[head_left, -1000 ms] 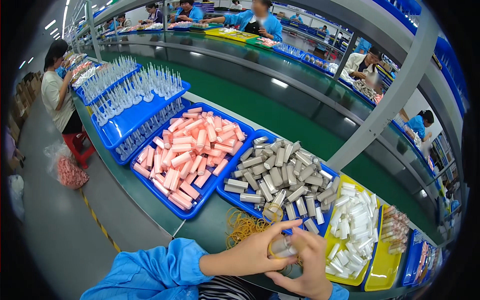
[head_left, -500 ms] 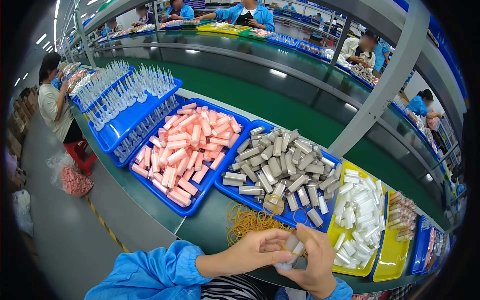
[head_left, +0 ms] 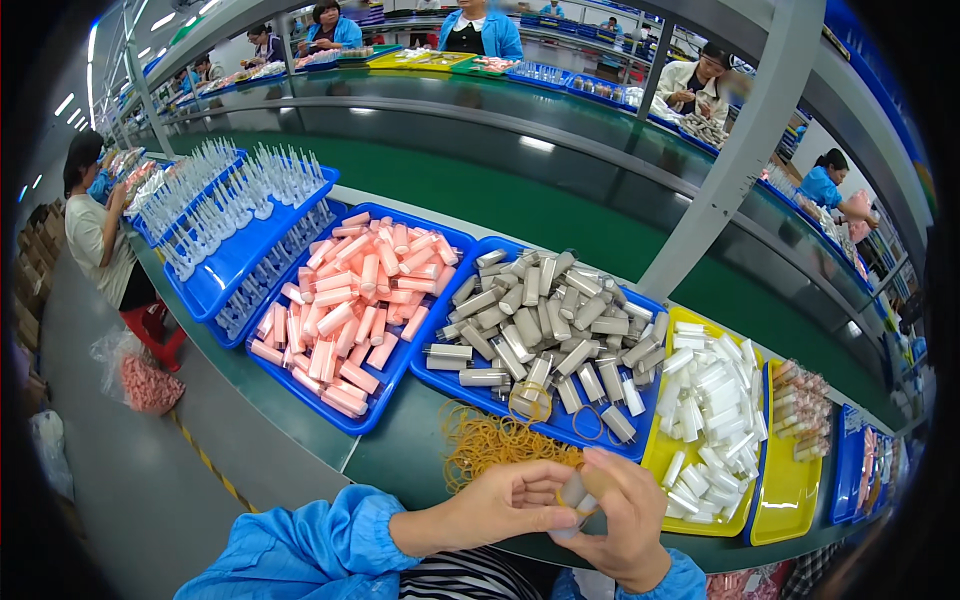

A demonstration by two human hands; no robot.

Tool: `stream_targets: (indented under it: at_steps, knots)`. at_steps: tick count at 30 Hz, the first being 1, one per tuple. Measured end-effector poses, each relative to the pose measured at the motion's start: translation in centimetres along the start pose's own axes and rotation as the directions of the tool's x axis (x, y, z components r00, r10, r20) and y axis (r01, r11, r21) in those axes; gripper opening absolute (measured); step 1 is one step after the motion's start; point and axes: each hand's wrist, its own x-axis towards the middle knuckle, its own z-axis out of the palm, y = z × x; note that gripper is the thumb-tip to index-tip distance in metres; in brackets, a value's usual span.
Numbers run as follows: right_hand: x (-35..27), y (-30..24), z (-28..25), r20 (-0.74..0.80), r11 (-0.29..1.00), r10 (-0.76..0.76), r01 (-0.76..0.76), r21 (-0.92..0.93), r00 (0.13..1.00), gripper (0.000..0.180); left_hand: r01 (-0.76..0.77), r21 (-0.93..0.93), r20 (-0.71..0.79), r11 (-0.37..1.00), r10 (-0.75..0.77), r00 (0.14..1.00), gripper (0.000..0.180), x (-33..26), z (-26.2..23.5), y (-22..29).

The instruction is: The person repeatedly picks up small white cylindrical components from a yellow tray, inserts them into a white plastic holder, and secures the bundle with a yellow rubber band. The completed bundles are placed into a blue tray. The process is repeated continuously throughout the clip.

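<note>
Since a second ago both hands have drawn together at the tabletop's near edge: the left hand (head_left: 500, 505) and right hand (head_left: 625, 515) each pinch a small bundle of grey tubes (head_left: 573, 492), apparently being banded. Loose rubber bands (head_left: 490, 440) lie just beyond. One blue tray (head_left: 455, 370) holds grey tubes, another pink tubes (head_left: 345, 310); the yellow tray (head_left: 790, 490) holds white tubes.
</note>
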Motion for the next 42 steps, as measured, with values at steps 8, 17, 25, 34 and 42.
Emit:
stream_targets:
  at_steps: [8, 17, 25, 34, 42]
  knots:
    - [-0.9, 1.1, -2.2, 0.267, 0.885, 0.283, -0.358, 0.297, 0.921, 0.068, -0.170, 0.563, -0.067, 0.809, 0.249, 0.966, 0.066, -0.5, 1.0, 0.1]
    - [-2.8, 1.9, -1.7, 0.548, 0.098, 0.484, -0.664, 0.741, 0.682, 0.053, -0.416, 0.828, 0.312, 0.377, 0.307, 0.899, 0.085, -1.2, -0.3, 2.5]
    - [-3.7, 1.9, -1.8, 0.570, 0.128, 0.403, -0.661, 0.739, 0.716, 0.049, -0.411, 0.901, 0.356, 0.139, 0.304, 0.884, 0.072, -0.2, -0.3, 1.5]
    - [-13.8, 16.5, -16.2, -0.799, 0.649, 0.530, -0.743, 0.166, 0.285, 0.034, -0.277, 0.945, 0.153, 0.174, 0.513, 0.844, 0.061, -0.9, 0.2, 2.8]
    - [-18.7, 25.5, -16.7, -0.685, 0.482, 0.445, -0.798, -0.361, 0.578, 0.039, -0.239, 0.957, 0.121, 0.165, 0.520, 0.845, 0.061, -2.0, -2.1, 2.9]
